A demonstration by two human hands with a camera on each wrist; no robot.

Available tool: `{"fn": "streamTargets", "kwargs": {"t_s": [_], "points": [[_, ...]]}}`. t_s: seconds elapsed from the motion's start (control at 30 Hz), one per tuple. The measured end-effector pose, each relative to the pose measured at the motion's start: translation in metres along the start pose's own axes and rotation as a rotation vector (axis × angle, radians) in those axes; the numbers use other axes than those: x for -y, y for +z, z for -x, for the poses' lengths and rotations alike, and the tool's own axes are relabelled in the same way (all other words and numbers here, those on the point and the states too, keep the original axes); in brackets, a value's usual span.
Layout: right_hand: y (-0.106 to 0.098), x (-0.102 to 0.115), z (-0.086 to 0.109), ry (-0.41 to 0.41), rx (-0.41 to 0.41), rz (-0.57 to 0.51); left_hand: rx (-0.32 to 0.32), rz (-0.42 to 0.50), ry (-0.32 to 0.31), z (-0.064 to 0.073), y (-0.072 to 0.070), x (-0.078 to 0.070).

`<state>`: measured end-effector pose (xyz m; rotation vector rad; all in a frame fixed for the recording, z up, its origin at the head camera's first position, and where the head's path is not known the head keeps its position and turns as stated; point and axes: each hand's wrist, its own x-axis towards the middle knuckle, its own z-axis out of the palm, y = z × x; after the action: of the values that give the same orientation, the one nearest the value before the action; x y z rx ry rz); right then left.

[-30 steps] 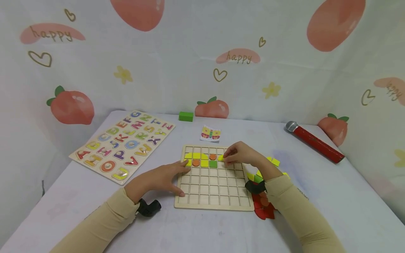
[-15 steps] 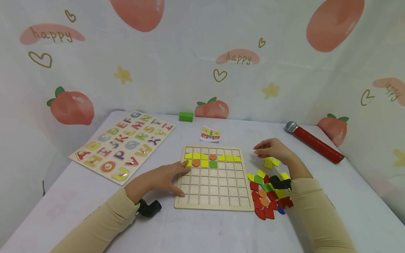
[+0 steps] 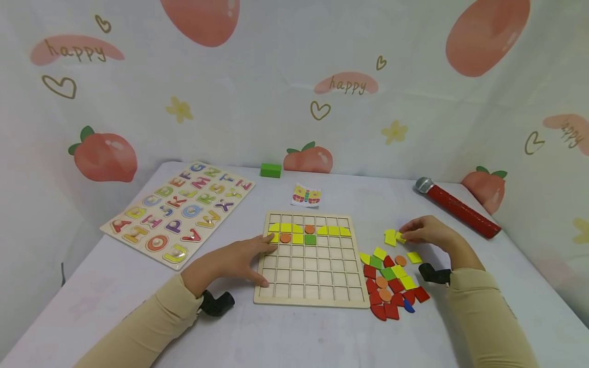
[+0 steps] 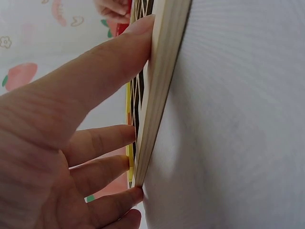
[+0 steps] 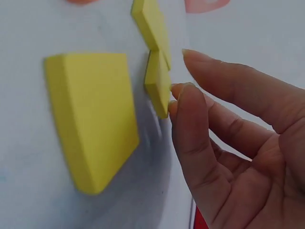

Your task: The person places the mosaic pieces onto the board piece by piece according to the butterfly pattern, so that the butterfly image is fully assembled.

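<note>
A square wooden grid board [image 3: 305,301] lies on the table. Along its upper rows sit yellow tiles [image 3: 333,231], orange discs [image 3: 310,229] and a green square tile [image 3: 310,239]. My left hand [image 3: 234,260] rests on the board's left side with fingers spread; in the left wrist view, its thumb [image 4: 109,62] lies along the wooden edge. Right of the board, my right hand [image 3: 432,235] has its fingertips at a small yellow tile [image 3: 401,237]. In the right wrist view, the fingertips [image 5: 190,100] stand at that tile's edge, thumb and forefinger apart.
Loose red, green, orange, yellow and blue tiles [image 3: 391,286] lie right of the board. Behind it is a small picture card [image 3: 307,195]. An alphabet puzzle board [image 3: 177,212] lies at left, a green block [image 3: 270,170] at the back and a red microphone [image 3: 455,207] at right.
My right hand has left a yellow tile in the board's upper right row and moved right to the loose yellow tiles. The left hand stays on the board's edge.
</note>
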<state>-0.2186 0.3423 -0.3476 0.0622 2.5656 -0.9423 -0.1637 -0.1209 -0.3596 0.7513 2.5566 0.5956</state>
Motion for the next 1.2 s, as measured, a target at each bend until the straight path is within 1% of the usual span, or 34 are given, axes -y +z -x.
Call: {"fn": "streamTargets", "kwargs": {"t_s": [0.13,0.3,0.4,0.5,0.6,0.67,0.87,1.07,1.2], "points": [[0.002,-0.003,0.000,0.014,0.005,0.018,0.000,-0.004,-0.004,0.000,0.000,0.000],[0.004,0.000,0.000,0.016,-0.010,0.056,-0.004,-0.011,-0.002,0.000,0.000,0.000],[0.003,0.003,0.002,0.001,-0.026,0.051,-0.005,-0.015,0.004,0.001,0.000,-0.001],[0.002,0.008,0.004,-0.029,-0.056,0.024,-0.005,-0.018,0.004,0.001,0.000,-0.001],[0.003,0.016,0.004,-0.059,-0.082,0.002,-0.008,-0.019,0.001,0.001,0.000,-0.001],[0.005,0.023,0.004,-0.075,-0.082,-0.009,-0.008,-0.015,0.001,0.001,0.000,0.000],[0.020,0.042,-0.005,-0.104,-0.039,-0.038,-0.006,-0.021,0.008,0.000,0.001,0.001],[0.034,0.060,-0.014,-0.168,0.003,-0.075,-0.007,-0.010,0.000,0.001,0.000,0.000],[0.045,0.074,-0.020,-0.211,0.056,-0.108,-0.005,-0.008,0.000,0.001,0.000,-0.001]]}}
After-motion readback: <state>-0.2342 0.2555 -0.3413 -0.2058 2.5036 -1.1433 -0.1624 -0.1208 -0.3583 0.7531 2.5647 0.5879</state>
